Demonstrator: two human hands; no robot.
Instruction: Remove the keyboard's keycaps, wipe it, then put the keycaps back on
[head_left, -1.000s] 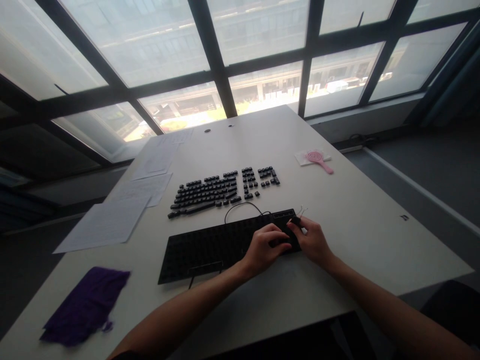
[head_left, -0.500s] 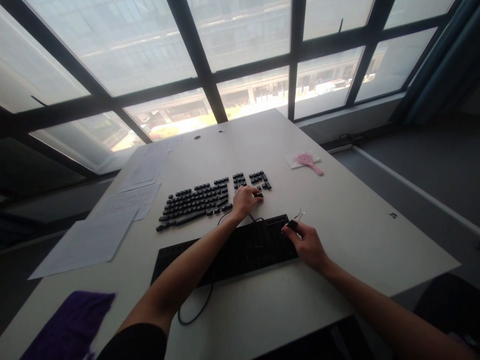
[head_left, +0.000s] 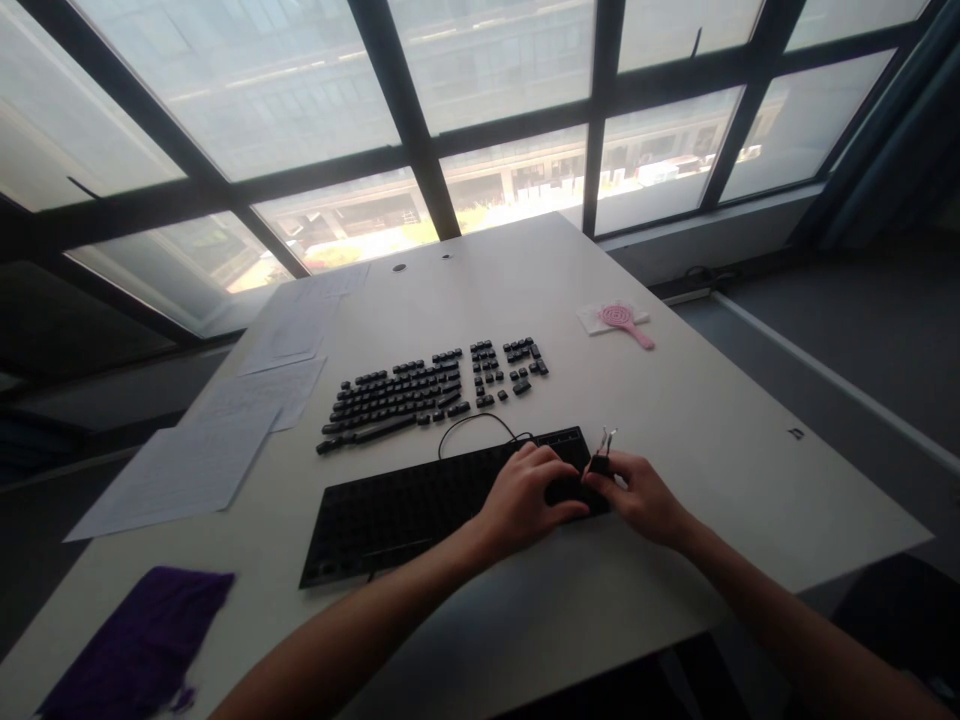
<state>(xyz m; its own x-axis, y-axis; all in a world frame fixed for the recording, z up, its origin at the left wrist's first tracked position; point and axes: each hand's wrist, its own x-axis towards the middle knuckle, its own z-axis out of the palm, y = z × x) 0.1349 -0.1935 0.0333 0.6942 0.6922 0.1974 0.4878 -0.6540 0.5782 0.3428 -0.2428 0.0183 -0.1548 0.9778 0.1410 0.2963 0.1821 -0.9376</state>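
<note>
The purple cloth (head_left: 139, 640) lies crumpled on the counter (head_left: 750, 480), nearest the person and well to the left of both hands. The black keyboard (head_left: 405, 515) lies flat, extending leftward from the hands, its right end beneath and between them. Its surface is too dark to show the key positions.

The left hand (head_left: 521, 500) is positioned over the right part of the keyboard, palm down, thumb and fingers apart. Whether the fingertips touch the keyboard cannot be determined. The right hand (head_left: 641, 500), at the right end of the keyboard, grips the black handle of a wire puller (head_left: 601, 463) between thumb and fingers; its wire prongs point up and away from the keyboard.

A thin cable (head_left: 480, 414) loops out from the rear edge of the keyboard, just beyond the left hand. Beyond the cable, loose black keycaps (head_left: 405, 408) are laid out in rows and separate blocks. Printed papers (head_left: 180, 478) overlap along the counter's left side, well left of the hands. Beyond the right hand, a pink brush (head_left: 618, 316) rests on a white wrapper (head_left: 590, 320). Framed windows (head_left: 495, 65) stand farthest from the hands.
</note>
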